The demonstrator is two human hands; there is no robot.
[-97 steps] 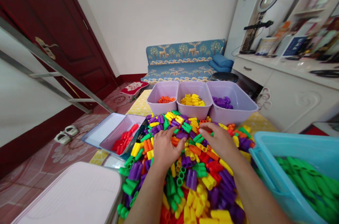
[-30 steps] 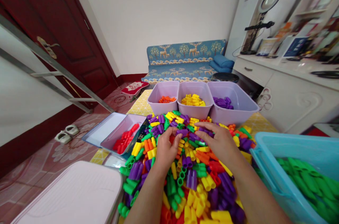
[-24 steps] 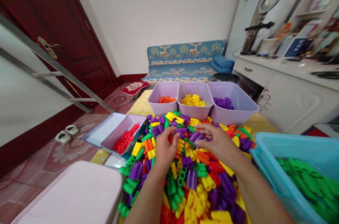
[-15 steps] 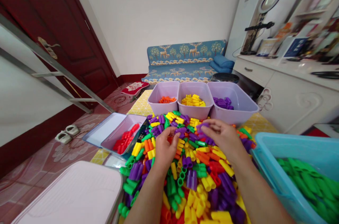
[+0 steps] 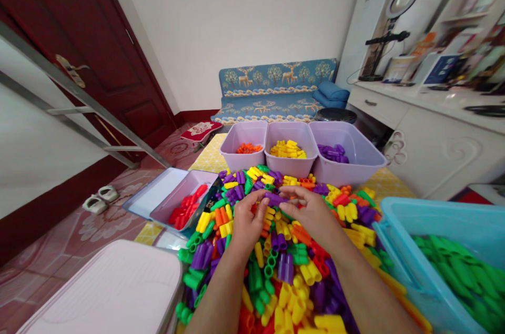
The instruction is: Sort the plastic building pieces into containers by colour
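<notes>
Over a heap of bullet-shaped plastic building blocks (image 5: 286, 260) in yellow, purple, green, orange and red, my two hands meet. My left hand (image 5: 248, 218) is closed, thumb and fingers pinching a purple plastic block (image 5: 274, 199). At the other end of that purple stretch are the curled fingers of my right hand (image 5: 310, 210). Whether it is one block or two end to end, I cannot tell. Beyond the heap stand three lilac bins: one with orange blocks (image 5: 249, 149), one with yellow blocks (image 5: 289, 149), one with purple blocks (image 5: 332, 153).
Red blocks (image 5: 189, 208) lie in a lidded box at the left. A blue tub (image 5: 402, 229) on the right holds green blocks (image 5: 460, 276). A pale pink lid (image 5: 114, 286) sits front left. A patterned sofa (image 5: 276, 92) stands behind the table.
My right hand, with a purple block in its fingers, has moved left to meet my left hand. The left hand has stayed almost still, holding its purple block.
</notes>
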